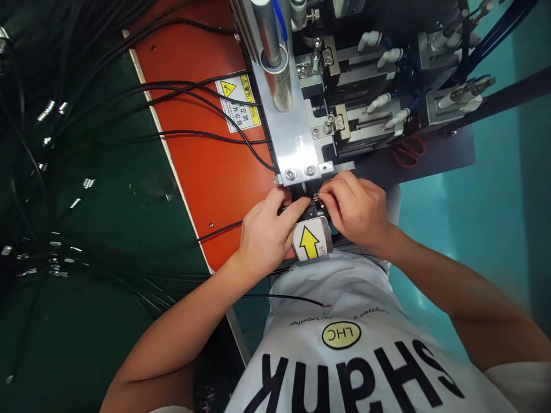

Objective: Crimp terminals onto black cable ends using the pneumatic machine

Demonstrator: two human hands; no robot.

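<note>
My left hand (267, 232) is closed on a black cable (220, 230) that runs in from the left. Its thumb and index finger reach to the front end of the machine. My right hand (359, 209) pinches the fine wire ends (316, 198) just beside the left fingertips; red shows among them. Small black fixture parts (310, 212) lie under the fingers, partly hidden. Just below, a label with a yellow arrow (310, 242) faces up. Above both hands stands a metal plate (297, 143) with two bolts at its front edge.
Several black cables (193, 89) cross the orange panel (185, 166) and a warning label (239, 103). Many cables with metal-ended plugs (54, 261) lie on the green mat (138, 189). Red-handled scissors (408, 152) rest at right, near the pneumatic cylinders (365, 129). Another cable (288, 297) hangs across my shirt.
</note>
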